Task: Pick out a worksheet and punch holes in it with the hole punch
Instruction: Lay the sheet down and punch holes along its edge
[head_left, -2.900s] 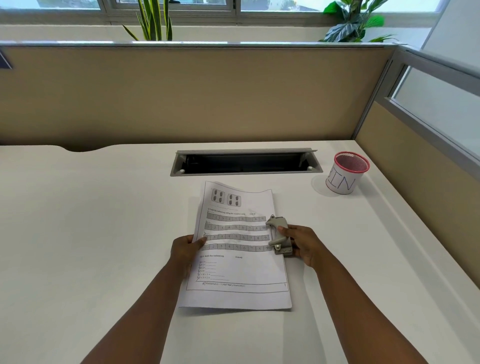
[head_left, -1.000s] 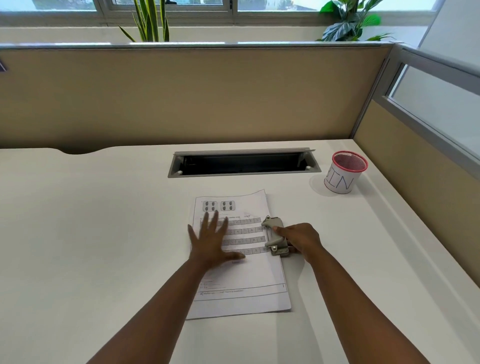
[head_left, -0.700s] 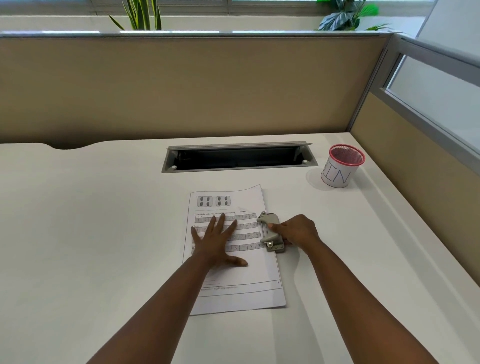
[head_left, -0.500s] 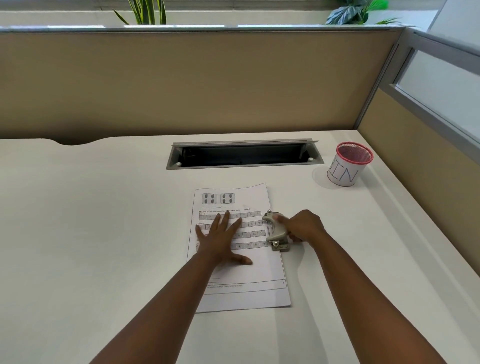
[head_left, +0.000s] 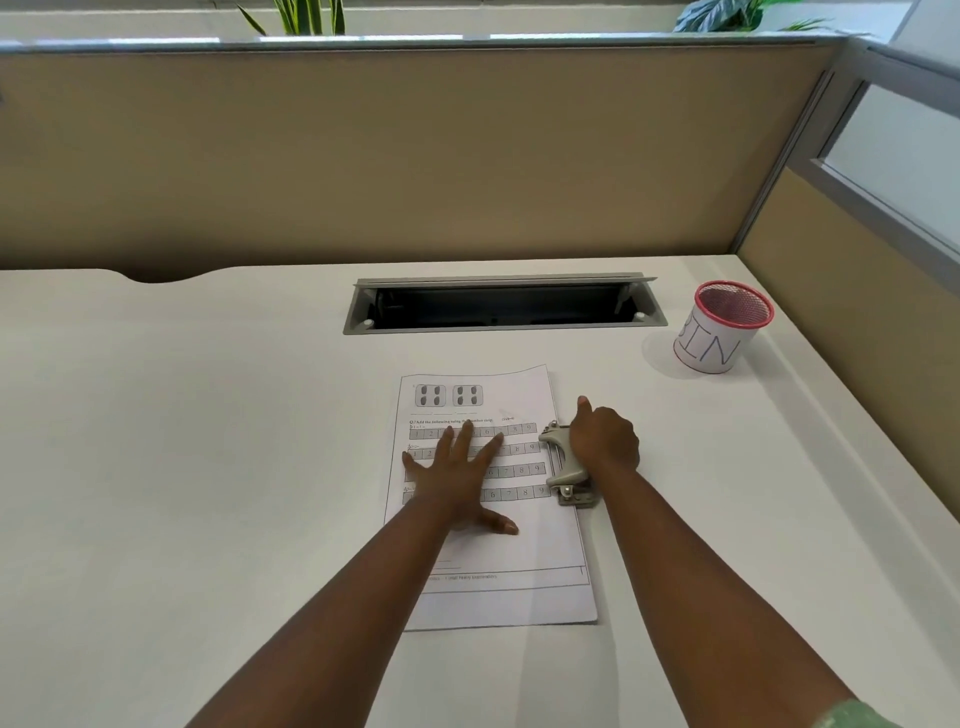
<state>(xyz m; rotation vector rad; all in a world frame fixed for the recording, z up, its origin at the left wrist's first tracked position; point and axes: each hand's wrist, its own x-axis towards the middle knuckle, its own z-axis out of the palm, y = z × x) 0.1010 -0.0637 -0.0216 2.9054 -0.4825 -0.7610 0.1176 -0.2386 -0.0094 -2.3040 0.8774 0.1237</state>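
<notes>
A printed worksheet (head_left: 524, 597) with number strips lies flat on the white desk (head_left: 208, 467), near the middle. My left hand (head_left: 457, 478) presses flat on it with fingers spread. A grey metal hole punch (head_left: 563, 470) sits over the sheet's right edge, about halfway along. My right hand (head_left: 602, 441) bears down on the punch's lever with fingers curled over it and the thumb pointing away from me. The punch's far side is hidden under that hand.
A white cup marked BIN with a red mesh rim (head_left: 714, 343) stands at the back right. An open cable tray slot (head_left: 498, 306) is set into the desk behind the sheet. Tan partition walls (head_left: 415, 156) close off the back and right.
My left hand went from holding the sheet's left edge to lying flat on the page. My right hand shifted from pinching the punch to sitting on top of its lever.
</notes>
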